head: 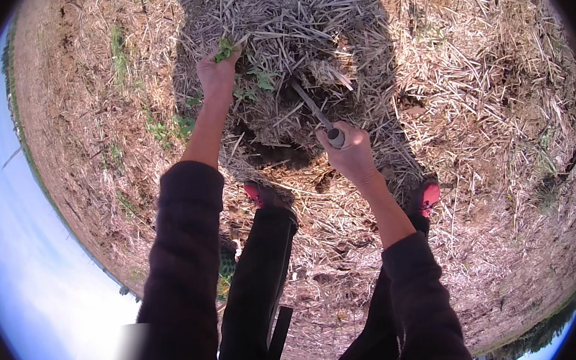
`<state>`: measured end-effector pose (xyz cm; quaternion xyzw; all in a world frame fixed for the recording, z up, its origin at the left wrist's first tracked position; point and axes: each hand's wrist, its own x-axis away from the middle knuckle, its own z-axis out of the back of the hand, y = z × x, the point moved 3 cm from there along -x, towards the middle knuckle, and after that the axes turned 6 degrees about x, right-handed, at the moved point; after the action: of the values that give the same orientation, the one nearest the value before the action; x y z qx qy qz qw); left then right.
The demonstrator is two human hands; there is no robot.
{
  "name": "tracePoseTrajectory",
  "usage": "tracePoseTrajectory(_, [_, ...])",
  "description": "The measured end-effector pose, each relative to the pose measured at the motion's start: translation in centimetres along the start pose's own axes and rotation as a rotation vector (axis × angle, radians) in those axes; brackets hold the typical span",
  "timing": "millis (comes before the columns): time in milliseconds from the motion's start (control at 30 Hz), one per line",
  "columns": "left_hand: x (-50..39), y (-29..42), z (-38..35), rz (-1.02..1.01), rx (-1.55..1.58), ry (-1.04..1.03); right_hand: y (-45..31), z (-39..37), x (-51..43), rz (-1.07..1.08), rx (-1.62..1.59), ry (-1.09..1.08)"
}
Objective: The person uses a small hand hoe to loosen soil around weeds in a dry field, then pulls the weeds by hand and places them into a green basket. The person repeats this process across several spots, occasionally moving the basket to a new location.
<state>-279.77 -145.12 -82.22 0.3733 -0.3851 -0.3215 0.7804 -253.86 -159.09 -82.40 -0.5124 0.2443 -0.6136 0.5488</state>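
Green leaves of a small plant (224, 49) are pinched in my left hand (217, 73), low over the straw-covered ground. My right hand (351, 153) is closed around the rounded grip of a hand tool (311, 103). Its narrow shaft slants up and left to dark, opened soil, where its far end is hidden under straw and earth. Between the hands, other low green leaves (262, 78) grow from the straw. A dark hollow in the soil (283, 155) lies nearer my feet.
Dry straw mulch (463, 90) covers the ground all around. More weeds (162, 131) grow to the left. My red and dark shoes (257, 195) stand on either side below the hollow. Part of a green mesh-like object (227, 261) shows beside my left leg.
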Motion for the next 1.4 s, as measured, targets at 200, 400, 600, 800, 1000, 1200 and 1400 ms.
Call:
tracePoseTrajectory(200, [0.6, 2.7, 2.8, -0.31, 0.041, -0.063, -1.5, 2.7, 4.4, 0.007, 0.028, 0.02])
tracePoseTrajectory(400, [2.5, 5.2, 7.7, -0.039, 0.056, 0.023, -5.6, 5.5, 8.7, -0.134, 0.204, 0.038])
tracePoseTrajectory(600, [8.0, 7.3, 16.7, 0.167, 0.543, 0.1, -10.4, 9.7, 16.6, -0.269, 0.253, 0.178])
tracePoseTrajectory(800, [9.7, 0.8, 38.3, 0.3, 0.734, 0.598, -15.5, 8.1, 16.9, -0.2, 0.453, -0.012])
tracePoseTrajectory(1000, [12.4, -3.0, 42.2, 0.297, 0.311, 0.749, -20.7, -0.8, 11.2, 0.007, 0.63, -0.298])
tracePoseTrajectory(1200, [14.4, -5.5, 39.3, 0.446, -0.074, 0.73, -22.4, -8.6, 5.9, 0.096, 0.904, -0.385])
tracePoseTrajectory(1400, [16.0, -6.8, 35.9, 0.035, -0.335, 0.216, -27.3, -10.0, 5.5, 0.063, 1.024, -0.479])
